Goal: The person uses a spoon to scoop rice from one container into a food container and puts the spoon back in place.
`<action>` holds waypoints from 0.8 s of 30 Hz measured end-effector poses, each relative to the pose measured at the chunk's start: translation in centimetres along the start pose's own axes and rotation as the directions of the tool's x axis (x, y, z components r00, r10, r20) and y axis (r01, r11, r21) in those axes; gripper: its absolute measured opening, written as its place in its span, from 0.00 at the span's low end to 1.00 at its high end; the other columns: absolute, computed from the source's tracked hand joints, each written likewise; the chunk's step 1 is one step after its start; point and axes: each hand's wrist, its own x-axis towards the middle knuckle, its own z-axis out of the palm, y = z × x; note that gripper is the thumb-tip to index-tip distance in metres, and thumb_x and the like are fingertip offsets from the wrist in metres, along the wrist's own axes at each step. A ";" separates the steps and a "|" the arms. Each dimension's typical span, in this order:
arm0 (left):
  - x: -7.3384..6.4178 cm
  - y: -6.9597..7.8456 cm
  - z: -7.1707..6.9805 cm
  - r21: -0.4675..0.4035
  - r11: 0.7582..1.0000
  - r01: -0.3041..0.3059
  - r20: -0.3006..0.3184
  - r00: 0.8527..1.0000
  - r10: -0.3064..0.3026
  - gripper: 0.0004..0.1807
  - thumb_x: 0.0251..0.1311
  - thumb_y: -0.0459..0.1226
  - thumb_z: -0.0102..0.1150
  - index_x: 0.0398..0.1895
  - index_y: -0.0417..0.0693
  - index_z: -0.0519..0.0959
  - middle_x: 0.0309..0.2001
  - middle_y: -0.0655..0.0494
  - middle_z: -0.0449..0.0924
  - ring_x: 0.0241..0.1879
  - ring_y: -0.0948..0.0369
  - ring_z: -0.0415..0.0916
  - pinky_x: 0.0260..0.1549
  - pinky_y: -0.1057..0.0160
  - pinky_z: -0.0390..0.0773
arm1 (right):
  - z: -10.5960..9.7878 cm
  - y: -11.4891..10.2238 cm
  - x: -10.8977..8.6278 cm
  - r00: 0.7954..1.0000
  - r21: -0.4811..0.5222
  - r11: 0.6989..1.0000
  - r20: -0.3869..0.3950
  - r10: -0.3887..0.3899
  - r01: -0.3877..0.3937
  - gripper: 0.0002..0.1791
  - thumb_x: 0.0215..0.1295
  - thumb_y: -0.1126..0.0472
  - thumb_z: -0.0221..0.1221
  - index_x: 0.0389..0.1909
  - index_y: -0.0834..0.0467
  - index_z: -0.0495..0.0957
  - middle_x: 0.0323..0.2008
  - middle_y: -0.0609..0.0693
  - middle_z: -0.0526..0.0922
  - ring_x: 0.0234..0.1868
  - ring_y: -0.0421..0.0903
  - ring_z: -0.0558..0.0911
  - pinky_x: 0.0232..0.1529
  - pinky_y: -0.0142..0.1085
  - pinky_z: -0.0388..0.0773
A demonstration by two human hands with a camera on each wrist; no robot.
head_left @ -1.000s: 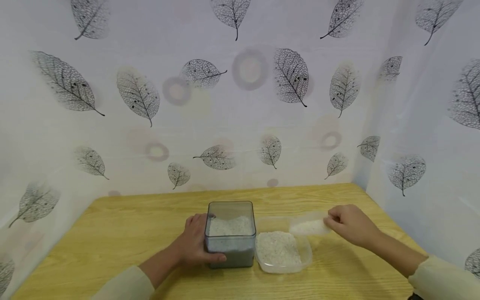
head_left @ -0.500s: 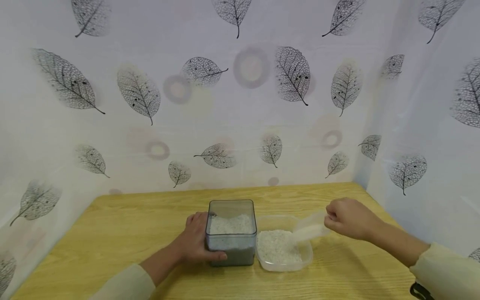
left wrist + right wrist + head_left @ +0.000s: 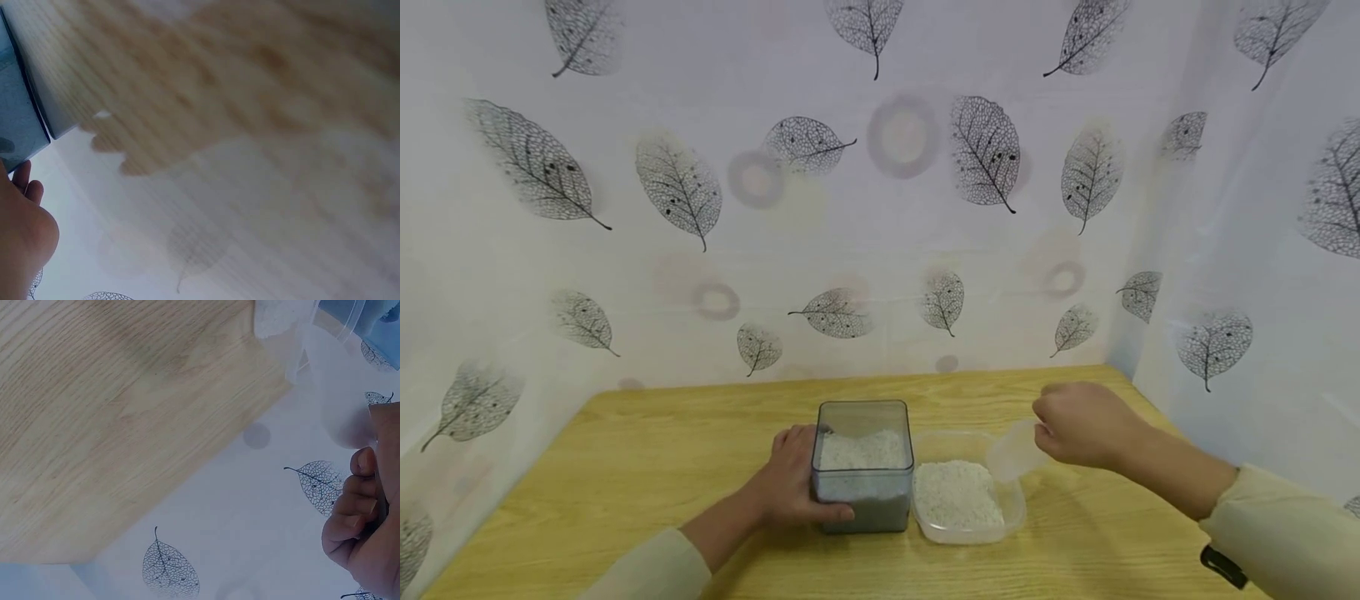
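Observation:
My left hand (image 3: pixel 797 483) grips the left side of a square grey see-through bin (image 3: pixel 868 504), thumb along its front and fingers behind. White grain that looks like rice (image 3: pixel 861 451) partly fills it. Touching or nearly touching its right side is a clear shallow plastic container (image 3: pixel 962 535), also holding rice (image 3: pixel 957 493). My right hand (image 3: pixel 1086 427) has its fingers curled round the handle of a translucent scoop (image 3: pixel 1017 452), which slants down over that container's right rim. In the right wrist view the scoop (image 3: pixel 340 394) looks empty, its handle mostly hidden by the fingers.
Both containers stand on a wood-grain table (image 3: pixel 685 450). A pale leaf-print sheet (image 3: pixel 880 217) closes off the back and both sides. A dark band (image 3: pixel 1222 567) shows at the right sleeve.
My right hand has risen slightly and moved left, tilting the scoop steeply down. The rice seen in the scoop has slid out into the clear container. My left hand stays put.

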 end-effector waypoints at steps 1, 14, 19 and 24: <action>0.0 0.0 0.0 -0.002 1.000 0.000 0.002 1.000 0.000 0.57 0.37 0.69 0.70 0.64 0.41 0.64 0.55 0.50 0.72 0.56 0.54 0.66 0.62 0.41 0.58 | -0.1 -0.2 0.1 1.000 -0.008 1.000 -0.002 -0.004 0.004 0.21 0.50 0.65 0.59 0.11 0.47 0.57 0.16 0.39 0.57 0.19 0.35 0.52 0.20 0.30 0.53; -0.2 0.4 -0.3 0.013 1.000 0.010 0.013 1.000 -0.010 0.56 0.38 0.69 0.69 0.63 0.42 0.64 0.56 0.51 0.70 0.56 0.54 0.65 0.62 0.42 0.58 | -0.5 -1.6 1.2 0.995 -0.043 0.998 -0.087 -0.055 0.051 0.25 0.54 0.65 0.62 0.11 0.47 0.56 0.16 0.40 0.56 0.18 0.35 0.51 0.18 0.29 0.52; -0.3 0.2 -0.3 0.014 1.000 0.007 0.010 1.000 -0.007 0.57 0.37 0.69 0.69 0.63 0.41 0.64 0.55 0.51 0.71 0.56 0.54 0.65 0.62 0.41 0.58 | -0.7 -2.0 1.9 0.988 -0.056 0.997 -0.140 -0.060 0.052 0.24 0.53 0.66 0.60 0.11 0.47 0.56 0.16 0.40 0.56 0.18 0.35 0.50 0.19 0.29 0.50; -0.2 0.1 -0.1 0.019 1.000 -0.001 0.006 1.000 0.001 0.57 0.38 0.70 0.68 0.63 0.40 0.64 0.55 0.50 0.71 0.56 0.54 0.65 0.61 0.42 0.58 | -1.4 -2.1 3.3 0.957 -0.094 0.995 -0.282 -0.069 0.044 0.24 0.56 0.63 0.62 0.10 0.47 0.59 0.15 0.41 0.57 0.15 0.36 0.55 0.15 0.29 0.53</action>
